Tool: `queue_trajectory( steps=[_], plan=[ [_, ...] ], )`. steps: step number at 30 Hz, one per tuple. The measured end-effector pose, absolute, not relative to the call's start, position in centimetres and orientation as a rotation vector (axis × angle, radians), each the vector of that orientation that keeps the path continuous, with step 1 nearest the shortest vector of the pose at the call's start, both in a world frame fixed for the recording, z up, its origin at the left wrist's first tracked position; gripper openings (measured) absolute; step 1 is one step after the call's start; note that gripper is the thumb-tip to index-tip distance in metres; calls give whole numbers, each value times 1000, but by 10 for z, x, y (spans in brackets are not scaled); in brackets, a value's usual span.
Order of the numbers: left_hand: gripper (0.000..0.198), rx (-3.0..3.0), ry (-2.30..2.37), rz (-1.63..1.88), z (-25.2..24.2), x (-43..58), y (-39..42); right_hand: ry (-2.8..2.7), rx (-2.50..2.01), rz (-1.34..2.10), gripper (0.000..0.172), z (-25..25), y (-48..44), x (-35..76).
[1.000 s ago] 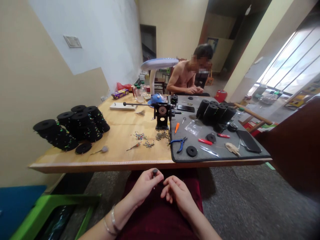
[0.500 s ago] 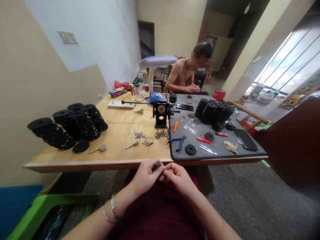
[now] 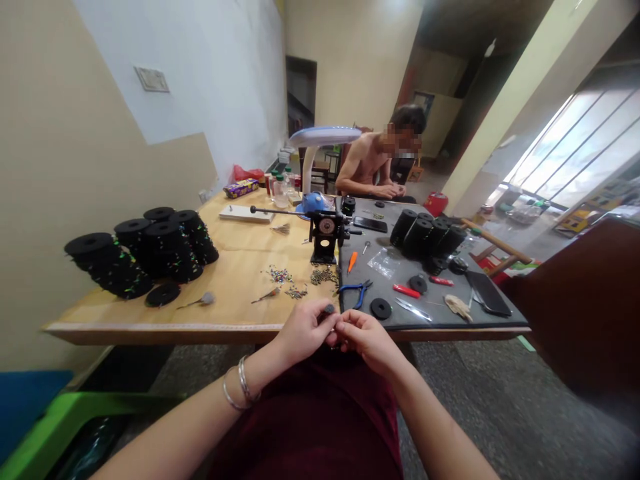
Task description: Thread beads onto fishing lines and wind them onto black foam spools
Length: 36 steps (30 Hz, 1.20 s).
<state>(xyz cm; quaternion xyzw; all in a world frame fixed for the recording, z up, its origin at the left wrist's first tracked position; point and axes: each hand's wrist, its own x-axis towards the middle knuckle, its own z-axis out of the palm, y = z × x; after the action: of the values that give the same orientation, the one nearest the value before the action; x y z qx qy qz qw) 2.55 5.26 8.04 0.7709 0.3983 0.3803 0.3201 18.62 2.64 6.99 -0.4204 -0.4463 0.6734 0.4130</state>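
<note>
My left hand (image 3: pixel 306 331) is closed around a small dark round piece (image 3: pixel 329 309), whose top shows above the thumb. Against it, my right hand (image 3: pixel 364 335) has its thumb and forefinger pinched together; what they grip is too small to make out. Both hands meet at the table's front edge. Just beyond them lie blue-handled pliers (image 3: pixel 356 293), a black foam ring (image 3: pixel 381 308) and a small feathery piece (image 3: pixel 267 295). Behind those are small piles of coloured beads (image 3: pixel 280 274) and brassy bits (image 3: pixel 325 275).
A black hand-crank machine with a dial (image 3: pixel 326 233) stands mid-table before a lamp (image 3: pixel 325 136). Black foam spool stacks rise at left (image 3: pixel 107 263) and right (image 3: pixel 417 237). On the grey mat (image 3: pixel 360 320) lie scissors (image 3: pixel 414 309) and phones. Another person (image 3: pixel 367 163) sits opposite.
My view has tilted slightly, so the table sits a little lower. Both hands have risen slightly closer to the table edge, still together, with the dark piece in the left.
</note>
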Motion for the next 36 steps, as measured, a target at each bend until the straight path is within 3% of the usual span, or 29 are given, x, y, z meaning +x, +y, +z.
queue_trajectory(
  steps=[9, 22, 36],
  plan=[
    [23, 1931, 1060, 989, 73, 23, 64, -1181, -1103, 1587, 36, 64, 35, 178],
    [25, 1013, 875, 690, 24, 6, 15, -924, -1163, 1380, 38, 5, -17, 159],
    [34, 976, 830, 608, 5, 7, -5, -901, -1243, 1465, 46, 0, -26, 149]
  ],
)
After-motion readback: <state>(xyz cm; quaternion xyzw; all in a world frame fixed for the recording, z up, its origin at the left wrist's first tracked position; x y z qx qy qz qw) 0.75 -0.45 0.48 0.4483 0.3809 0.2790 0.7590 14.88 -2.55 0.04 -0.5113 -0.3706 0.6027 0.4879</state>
